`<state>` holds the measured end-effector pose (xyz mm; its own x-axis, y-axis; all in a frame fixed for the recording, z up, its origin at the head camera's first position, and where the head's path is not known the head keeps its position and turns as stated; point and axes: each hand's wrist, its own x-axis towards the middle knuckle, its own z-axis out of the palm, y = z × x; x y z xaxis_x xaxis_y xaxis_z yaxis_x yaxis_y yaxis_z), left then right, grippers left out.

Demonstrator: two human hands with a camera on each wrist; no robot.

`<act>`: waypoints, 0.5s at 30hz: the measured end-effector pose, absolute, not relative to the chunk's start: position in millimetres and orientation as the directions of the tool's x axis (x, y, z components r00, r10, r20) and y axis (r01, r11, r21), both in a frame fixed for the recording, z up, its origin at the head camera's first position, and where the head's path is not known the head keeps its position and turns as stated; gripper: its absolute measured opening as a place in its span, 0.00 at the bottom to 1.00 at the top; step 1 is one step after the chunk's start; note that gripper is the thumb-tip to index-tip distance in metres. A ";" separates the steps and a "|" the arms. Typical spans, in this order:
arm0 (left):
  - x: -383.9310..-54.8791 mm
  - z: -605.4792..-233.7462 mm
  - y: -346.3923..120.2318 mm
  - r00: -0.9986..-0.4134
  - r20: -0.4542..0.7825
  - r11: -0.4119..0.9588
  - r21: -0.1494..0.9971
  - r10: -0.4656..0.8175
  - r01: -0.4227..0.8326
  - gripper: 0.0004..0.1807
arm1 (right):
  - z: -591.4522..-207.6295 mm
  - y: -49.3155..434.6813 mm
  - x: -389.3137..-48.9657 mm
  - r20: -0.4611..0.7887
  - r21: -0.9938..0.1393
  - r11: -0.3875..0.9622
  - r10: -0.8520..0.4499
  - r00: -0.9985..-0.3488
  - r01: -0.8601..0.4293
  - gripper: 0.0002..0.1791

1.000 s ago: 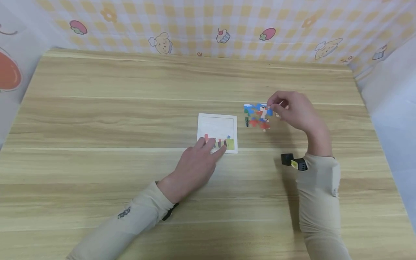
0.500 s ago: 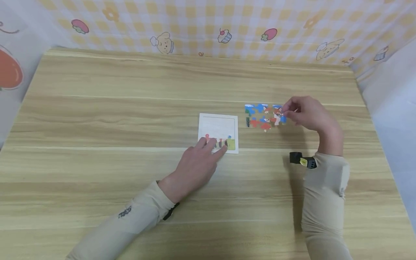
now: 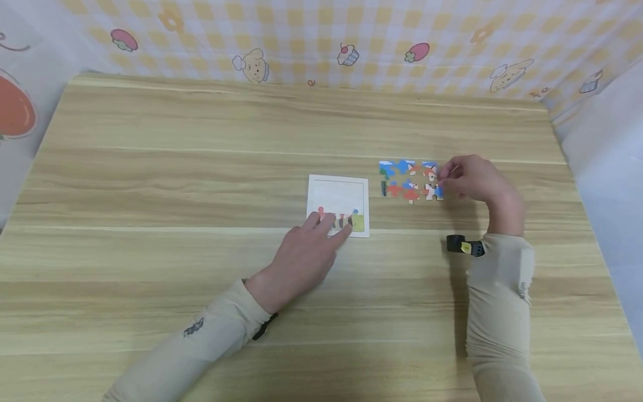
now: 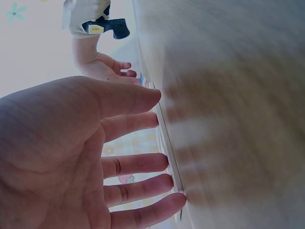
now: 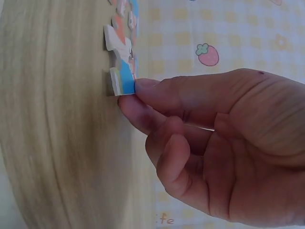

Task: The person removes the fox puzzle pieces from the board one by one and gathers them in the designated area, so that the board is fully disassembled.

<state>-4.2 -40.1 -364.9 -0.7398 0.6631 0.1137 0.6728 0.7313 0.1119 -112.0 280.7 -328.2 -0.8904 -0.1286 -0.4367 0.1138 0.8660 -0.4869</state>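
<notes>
In the head view, a white puzzle tray point(image 3: 366, 201) lies mid-table, with colourful pieces point(image 3: 358, 223) along its near side. My left hand point(image 3: 298, 262) rests its fairly straight fingers over that side; the left wrist view shows the fingertips point(image 4: 164, 162) along the tray's edge. Right of the tray, my right hand point(image 3: 474, 176) is at the right end of a group of loose fox-picture puzzle pieces point(image 3: 394, 190). Its thumb and index finger pinch the edge of a blue-and-white puzzle piece point(image 5: 126, 78) close to the tabletop in the right wrist view.
The wood-grain table point(image 3: 176, 190) reaches a yellow-and-white checked cloth point(image 3: 301, 33) at the back. Pale sheeting point(image 3: 603, 145) stands beyond the right edge. A black camera strap point(image 3: 457, 244) is on the right wrist.
My right hand has moved right and slightly toward me, uncovering more fox pieces. A piece at the group's right end now sits lower, apart from the upper one. The left hand stays put.
</notes>
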 end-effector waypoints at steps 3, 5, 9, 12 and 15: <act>-4.3 -365.5 -40.3 -0.738 0.118 0.731 0.106 0.664 0.675 0.23 | -330.8 281.7 -112.6 -0.434 -0.490 0.863 -0.122 -0.892 0.121 0.11; -4.4 -366.0 -40.3 -0.736 0.125 0.730 0.101 0.665 0.676 0.23 | -332.3 282.2 -113.3 -0.426 -0.484 0.868 -0.121 -0.896 0.113 0.10; -4.6 -367.1 -40.0 -0.733 0.135 0.727 0.099 0.667 0.679 0.23 | -335.0 282.7 -114.6 -0.427 -0.468 0.878 -0.120 -0.896 0.105 0.09; -4.8 -367.5 -39.7 -0.733 0.133 0.727 0.099 0.667 0.679 0.23 | -336.0 282.6 -115.1 -0.435 -0.465 0.879 -0.122 -0.892 0.106 0.09; -4.9 -367.7 -39.6 -0.733 0.130 0.728 0.094 0.668 0.680 0.23 | -336.0 282.4 -115.1 -0.456 -0.460 0.879 -0.117 -0.882 0.122 0.11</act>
